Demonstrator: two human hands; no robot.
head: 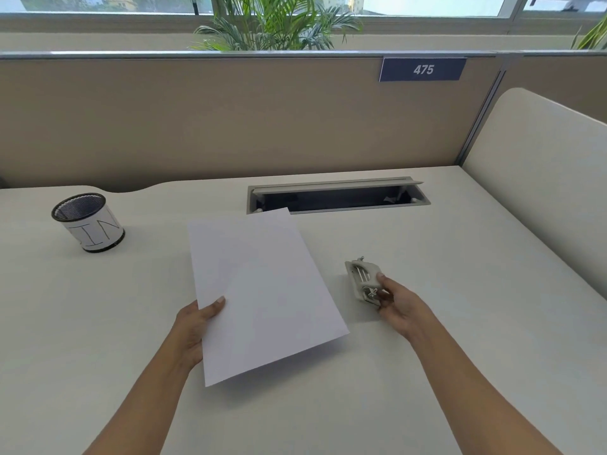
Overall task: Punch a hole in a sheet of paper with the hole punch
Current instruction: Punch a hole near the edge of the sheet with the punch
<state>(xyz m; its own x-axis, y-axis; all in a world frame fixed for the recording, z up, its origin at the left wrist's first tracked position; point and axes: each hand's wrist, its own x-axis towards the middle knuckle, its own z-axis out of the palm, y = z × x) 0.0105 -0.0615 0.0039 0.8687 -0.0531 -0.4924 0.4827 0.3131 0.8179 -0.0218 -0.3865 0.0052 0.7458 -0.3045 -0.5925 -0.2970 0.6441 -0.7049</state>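
A blank white sheet of paper (pixel 262 290) is held a little above the desk at the centre, tilted, its right corner casting a shadow. My left hand (pixel 193 326) pinches its left edge, thumb on top. To the right, a small white and metal hole punch (pixel 363 279) is tipped on its side, and my right hand (pixel 400 307) grips its near end with thumb and fingers. The punch and the paper are apart, with a gap of bare desk between them.
A black mesh pen cup (pixel 88 222) with a white label stands at the far left. An open cable tray (pixel 338 195) is set into the white desk (pixel 460 323) behind the paper. A beige partition (pixel 230 119) closes the back and a curved divider (pixel 542 178) the right.
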